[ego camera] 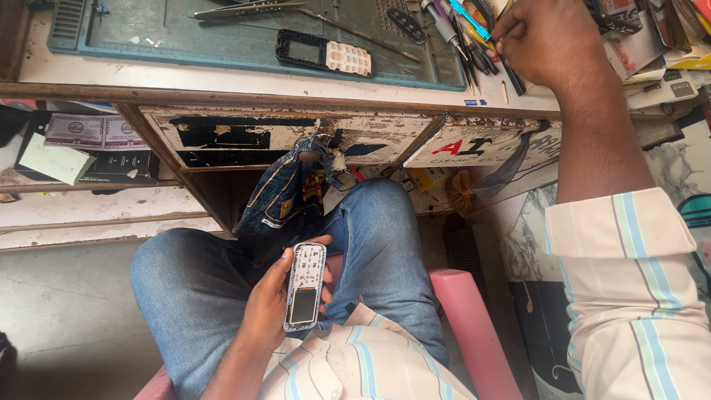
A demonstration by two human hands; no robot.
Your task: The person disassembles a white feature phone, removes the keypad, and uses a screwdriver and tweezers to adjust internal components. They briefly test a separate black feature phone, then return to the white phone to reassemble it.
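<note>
- Left hand (275,307) low in the frame, left of centre, over the lap: fingers curled round an opened phone body (304,286), thumb along its left edge, fingertips showing at its right edge.
- Phone body held lengthwise, pale board with keypad contacts in its upper half, dark screen in its lower half, face up toward the camera.
- Right hand (544,37) at the upper right of the frame, arm stretched out over the table (244,80), fingers bunched and closed among a cluster of screwdrivers and tools (466,33); whether anything is actually pinched between the fingers cannot be told.
- Green work mat (185,37) across the upper middle of the frame, lying on the table.
- Black phone front frame (300,50) on the mat, upper centre, with a pale keypad (348,58) touching its right end.
- Metal tweezers (248,10) near the top edge, lying across the mat.
- Blue patterned cloth bag (285,196) hanging below the table edge, centre of the frame, just above the left hand.
- Blue jeans (185,285) over both knees, pink seat (474,326) showing at lower right of centre.
- Striped sleeve (629,281) rolled back at the right side of the frame.
- Papers and small boxes (81,141) on a shelf at the left, under the table top.
</note>
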